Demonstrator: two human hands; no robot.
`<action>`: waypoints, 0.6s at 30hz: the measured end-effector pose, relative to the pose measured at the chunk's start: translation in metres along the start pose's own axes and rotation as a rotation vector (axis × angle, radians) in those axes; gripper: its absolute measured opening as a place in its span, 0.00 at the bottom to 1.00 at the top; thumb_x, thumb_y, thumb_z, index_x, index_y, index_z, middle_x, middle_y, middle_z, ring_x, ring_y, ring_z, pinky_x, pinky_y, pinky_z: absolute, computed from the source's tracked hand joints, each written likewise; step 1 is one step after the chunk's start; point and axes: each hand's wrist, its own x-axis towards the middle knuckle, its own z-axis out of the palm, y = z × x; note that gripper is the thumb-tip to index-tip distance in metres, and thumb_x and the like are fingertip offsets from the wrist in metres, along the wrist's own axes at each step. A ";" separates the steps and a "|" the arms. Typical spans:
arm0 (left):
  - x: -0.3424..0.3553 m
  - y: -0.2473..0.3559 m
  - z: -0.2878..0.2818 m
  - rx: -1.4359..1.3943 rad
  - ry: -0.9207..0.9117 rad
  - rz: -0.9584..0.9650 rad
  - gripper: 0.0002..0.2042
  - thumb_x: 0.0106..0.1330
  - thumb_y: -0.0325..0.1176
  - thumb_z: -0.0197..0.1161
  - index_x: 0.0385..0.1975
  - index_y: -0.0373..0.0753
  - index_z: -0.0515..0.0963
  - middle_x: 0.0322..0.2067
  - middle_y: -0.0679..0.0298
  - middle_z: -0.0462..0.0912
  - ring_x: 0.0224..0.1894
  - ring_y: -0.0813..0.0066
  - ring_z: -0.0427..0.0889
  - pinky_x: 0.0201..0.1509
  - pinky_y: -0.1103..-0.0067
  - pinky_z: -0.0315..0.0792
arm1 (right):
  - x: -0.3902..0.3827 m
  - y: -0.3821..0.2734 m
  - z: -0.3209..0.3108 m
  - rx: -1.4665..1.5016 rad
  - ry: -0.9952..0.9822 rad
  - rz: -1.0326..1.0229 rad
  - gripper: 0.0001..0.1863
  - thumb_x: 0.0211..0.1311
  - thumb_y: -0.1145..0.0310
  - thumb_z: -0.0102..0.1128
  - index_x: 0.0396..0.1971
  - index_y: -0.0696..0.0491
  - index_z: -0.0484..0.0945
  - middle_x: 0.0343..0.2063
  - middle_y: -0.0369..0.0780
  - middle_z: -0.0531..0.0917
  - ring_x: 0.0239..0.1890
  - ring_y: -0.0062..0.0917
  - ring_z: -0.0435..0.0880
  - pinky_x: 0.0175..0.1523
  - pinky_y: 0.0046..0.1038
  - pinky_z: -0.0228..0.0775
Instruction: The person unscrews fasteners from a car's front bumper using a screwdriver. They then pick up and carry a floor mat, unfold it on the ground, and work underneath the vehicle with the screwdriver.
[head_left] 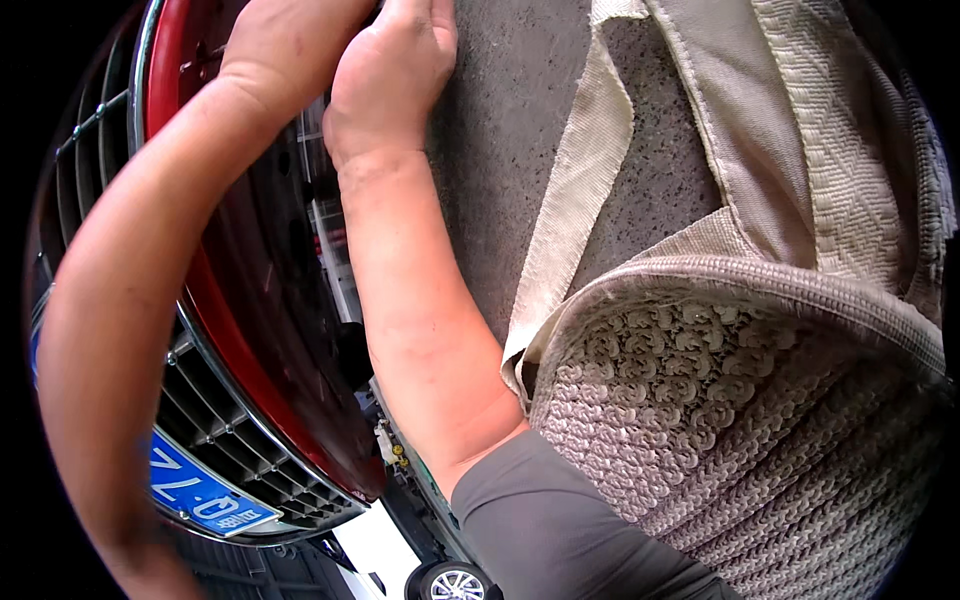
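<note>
Both my hands are at the top edge of the head view, close together over the front of a red car. My left hand (pixel 295 45) bends over the red panel (pixel 225 300) from the grille side, its fingers cut off by the frame. Beside it, my right hand (pixel 392 85) reaches up along the panel's inner edge; only the start of its fingers shows. Whatever the fingertips touch or hold is out of view. A dark, glossy surface (pixel 270 240) and some engine-bay parts (pixel 390 440) lie between my forearms.
Left of the panel runs a black grille (pixel 205 415) with chrome trim and a blue licence plate (pixel 200 485). A beige textured cloth (pixel 680 430) with a pale strap (pixel 580 180) fills the right side, above grey floor (pixel 510 110). A white car (pixel 380 545) stands at the bottom.
</note>
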 end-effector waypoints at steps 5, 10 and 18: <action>0.010 -0.012 0.021 0.005 0.021 0.102 0.16 0.62 0.33 0.66 0.50 0.41 0.78 0.44 0.59 0.84 0.52 0.58 0.83 0.59 0.65 0.75 | 0.005 0.008 -0.009 0.233 -0.159 -0.056 0.23 0.78 0.50 0.46 0.57 0.53 0.74 0.48 0.36 0.75 0.47 0.21 0.74 0.54 0.26 0.69; 0.047 -0.038 0.003 -0.591 -0.433 0.270 0.18 0.63 0.34 0.65 0.50 0.30 0.78 0.42 0.44 0.86 0.49 0.46 0.84 0.52 0.65 0.78 | -0.025 -0.021 0.000 0.082 -0.123 -0.166 0.31 0.80 0.54 0.42 0.69 0.63 0.64 0.67 0.45 0.70 0.70 0.29 0.67 0.74 0.29 0.55; 0.016 -0.002 0.016 -0.145 -0.047 -0.076 0.12 0.72 0.41 0.55 0.47 0.43 0.78 0.36 0.57 0.85 0.37 0.49 0.85 0.42 0.63 0.80 | -0.015 -0.018 -0.004 0.160 -0.175 -0.122 0.30 0.81 0.55 0.39 0.70 0.63 0.61 0.70 0.47 0.66 0.72 0.30 0.64 0.75 0.29 0.54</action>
